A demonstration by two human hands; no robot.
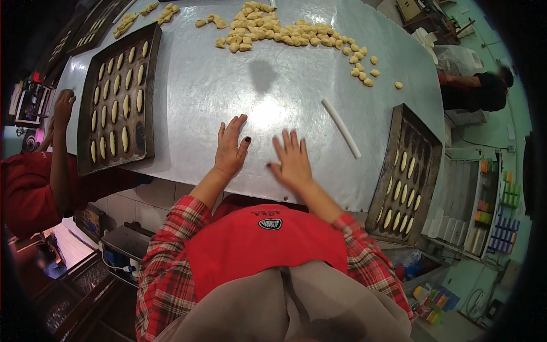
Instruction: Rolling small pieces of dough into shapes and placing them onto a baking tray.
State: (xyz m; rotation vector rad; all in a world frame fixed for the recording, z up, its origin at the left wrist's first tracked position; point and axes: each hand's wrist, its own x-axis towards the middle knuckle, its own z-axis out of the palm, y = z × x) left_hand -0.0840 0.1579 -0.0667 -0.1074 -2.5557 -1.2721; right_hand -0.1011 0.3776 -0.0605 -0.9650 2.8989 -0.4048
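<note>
Over the near part of a metal worktable (199,91) both of my hands hover or rest, palms down. My left hand (231,149) has its fingers stretched out, with no object showing in it. Slightly blurred, my right hand (293,162) lies beside it with fingers spread; whether anything is under its palm is hidden. A white rolling rod (341,128) lies slanted to the right of my right hand. Several pale yellow dough pieces (256,25) are heaped along the far side, with single dough balls trailing to the right.
At the left, a dark baking tray (150,114) holds rows of slim dough rolls. Another dark tray (431,171) with similar rolls sits at the table's right edge. A co-worker in red (34,188) stands at the left, a hand near that tray. Another person (476,91) is beyond the right side.
</note>
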